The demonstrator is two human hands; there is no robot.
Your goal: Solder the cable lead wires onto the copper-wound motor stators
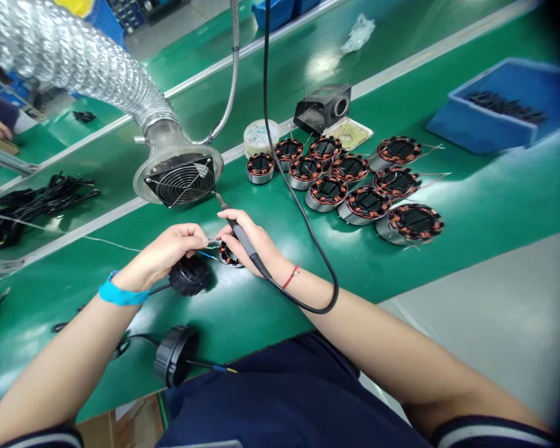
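My right hand (pixel 256 242) is wrapped round the grip of a soldering iron (pixel 243 236), whose tip points up and away toward the fan grille. Its fingertips also come close to thin wire ends beside a small copper-wound stator (pixel 230 255), which the hand partly covers. My left hand (pixel 177 246), with a blue band at the wrist, pinches thin wires (pixel 210 247) leading toward that stator. Below those fingers a blue wire (pixel 208 254) runs from a round black cap (pixel 190 275) toward the stator. Another black cap (pixel 176 356) with a cable lies nearer my body.
Several wound stators (pixel 368 202) stand grouped at the right. Behind them are a black soldering-iron stand (pixel 324 107), a yellow sponge (pixel 350 134) and a tape roll (pixel 261 137). A fume duct (pixel 182 174) hangs ahead. A blue bin (pixel 494 112) holds dark parts; black cables (pixel 42 205) lie left.
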